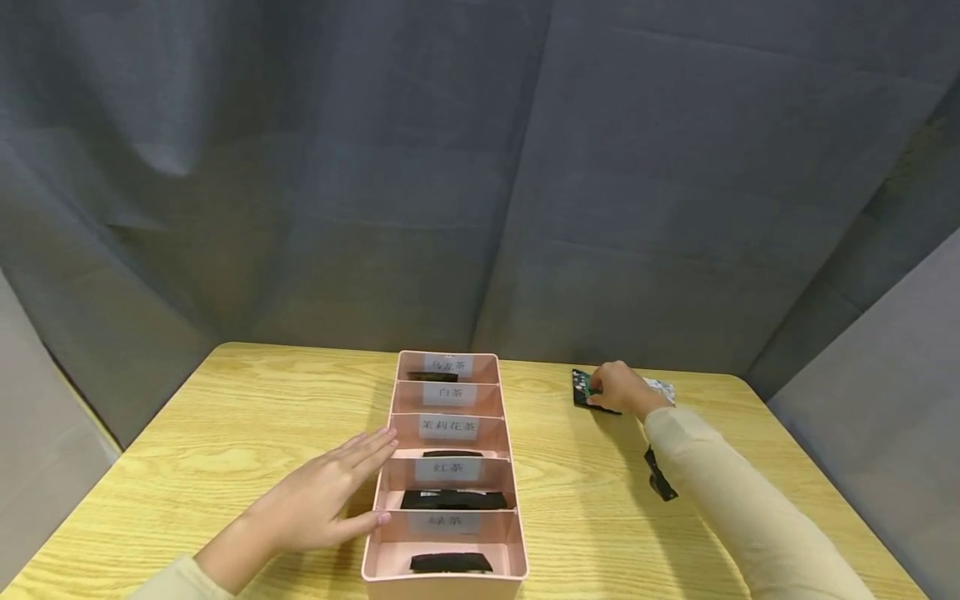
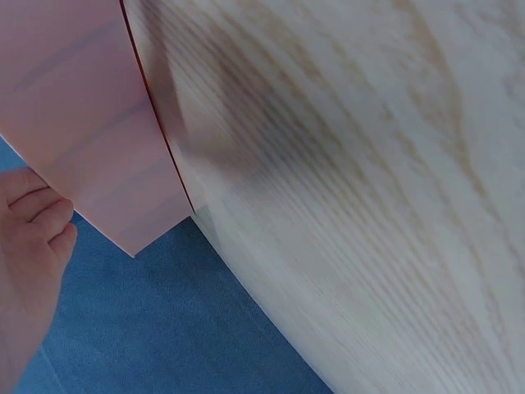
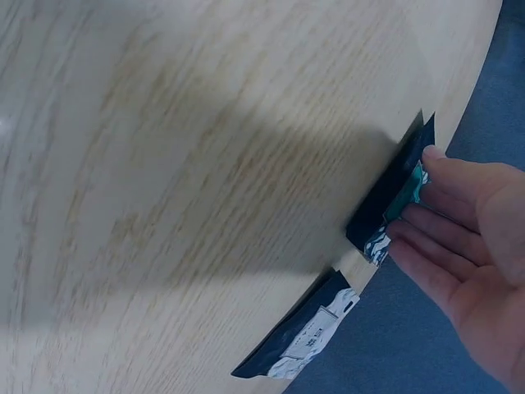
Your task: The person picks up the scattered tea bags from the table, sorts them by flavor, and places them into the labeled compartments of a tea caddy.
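Observation:
My left hand (image 1: 324, 493) rests along the left side of a long pink divided box (image 1: 513, 483), fingertips and thumb at its rim. At the back right of the table, my right hand (image 1: 621, 388) pinches a black tea packet (image 3: 392, 193) with a green and white patterned label. In the right wrist view the packet stands tilted on its edge between thumb and fingers. Close beside that hand lies another black tea packet (image 3: 305, 335) with a white label. Paper labels with Chinese characters mark the box's compartments, and several hold dark packets (image 1: 452, 563).
A further small black packet (image 1: 660, 477) lies beside my right forearm, partly covered by the sleeve. The wooden table (image 1: 247, 417) ends at a dark grey curtain (image 1: 360, 208) behind, and grey cloth hangs at both sides.

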Motion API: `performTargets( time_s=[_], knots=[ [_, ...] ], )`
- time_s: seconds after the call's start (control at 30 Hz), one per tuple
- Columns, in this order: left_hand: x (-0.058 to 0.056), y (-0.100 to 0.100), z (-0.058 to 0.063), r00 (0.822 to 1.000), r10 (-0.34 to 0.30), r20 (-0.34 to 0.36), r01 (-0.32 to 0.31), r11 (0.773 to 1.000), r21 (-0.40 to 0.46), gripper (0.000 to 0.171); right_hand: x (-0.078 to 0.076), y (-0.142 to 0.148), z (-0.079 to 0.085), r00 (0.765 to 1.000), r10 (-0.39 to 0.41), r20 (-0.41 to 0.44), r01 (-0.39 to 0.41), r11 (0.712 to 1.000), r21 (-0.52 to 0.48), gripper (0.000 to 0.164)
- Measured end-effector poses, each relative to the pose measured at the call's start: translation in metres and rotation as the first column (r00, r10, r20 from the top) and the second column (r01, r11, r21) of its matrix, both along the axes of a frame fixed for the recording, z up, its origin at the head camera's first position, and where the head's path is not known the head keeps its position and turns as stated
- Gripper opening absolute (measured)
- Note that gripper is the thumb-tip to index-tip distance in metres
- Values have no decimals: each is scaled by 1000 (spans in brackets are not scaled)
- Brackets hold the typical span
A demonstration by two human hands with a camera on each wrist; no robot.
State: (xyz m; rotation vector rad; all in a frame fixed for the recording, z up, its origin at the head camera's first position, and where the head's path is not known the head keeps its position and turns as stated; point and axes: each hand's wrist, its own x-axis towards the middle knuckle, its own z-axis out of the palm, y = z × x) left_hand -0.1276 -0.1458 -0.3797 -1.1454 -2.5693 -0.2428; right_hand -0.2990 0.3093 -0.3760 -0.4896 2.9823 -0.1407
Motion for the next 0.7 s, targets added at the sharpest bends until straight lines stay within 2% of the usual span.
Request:
performTargets(
  time_s=[0.37,0.7],
  knots=[
    [0,-1,0,1000,-4,3,4,1000,-1,73,13,-5,-5,999,38,-25,-39,999,-33,17],
    [-2,-2,-1,1000,3,-6,-3,1000,-4,74,37,-20,-6,990,107,-92,-110,994,-27,9]
  ],
)
